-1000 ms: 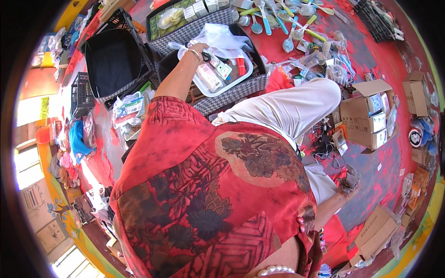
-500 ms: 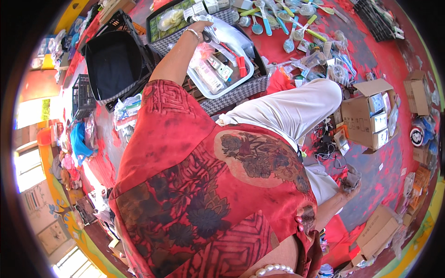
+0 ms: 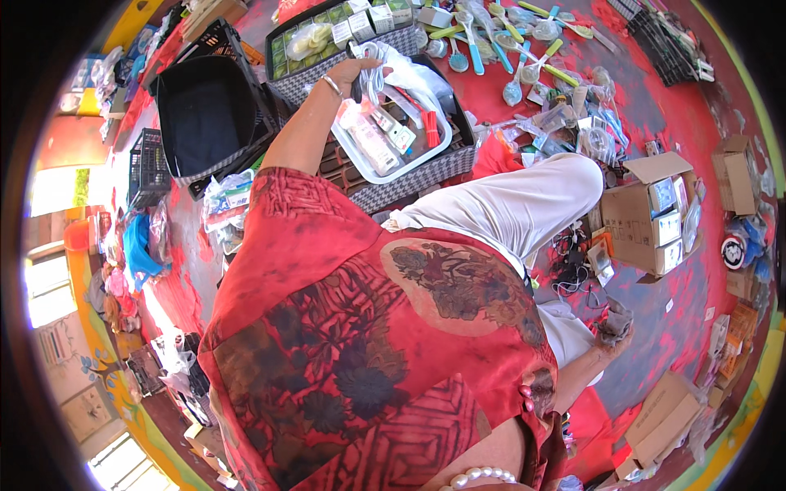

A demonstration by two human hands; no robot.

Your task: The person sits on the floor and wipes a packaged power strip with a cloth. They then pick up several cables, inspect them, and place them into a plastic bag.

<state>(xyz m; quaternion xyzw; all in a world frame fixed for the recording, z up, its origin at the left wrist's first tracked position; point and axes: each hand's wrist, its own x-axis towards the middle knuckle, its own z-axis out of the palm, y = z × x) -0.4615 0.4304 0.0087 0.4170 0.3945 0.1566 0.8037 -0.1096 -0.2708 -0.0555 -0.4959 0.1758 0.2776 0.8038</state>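
Note:
My left hand (image 3: 350, 75), with a bangle at its wrist, is closed around a looped pale cable (image 3: 374, 83). It hangs over a white plastic tray (image 3: 385, 180) set in a black-and-white patterned basket (image 3: 438, 170). In the tray lie a clear plastic bag (image 3: 416, 72), a white packet (image 3: 372, 146), small cards and a bundle of red sticks (image 3: 431, 129). Low on the right, beside my white-trousered leg, my right hand (image 3: 616, 337) is closed on a crumpled grey cloth (image 3: 614, 317).
Behind stands another patterned basket (image 3: 286, 88) with green compartments and small boxes. A black bin (image 3: 205, 110) is at left. Brushes with blue and green handles (image 3: 475, 53) lie on the red-stained floor. An open carton (image 3: 630, 217) stands at right, near tangled black cables (image 3: 569, 262).
My left hand has moved slightly down and right with the cable, whose loops now show more plainly over the tray. The right hand still holds the grey cloth.

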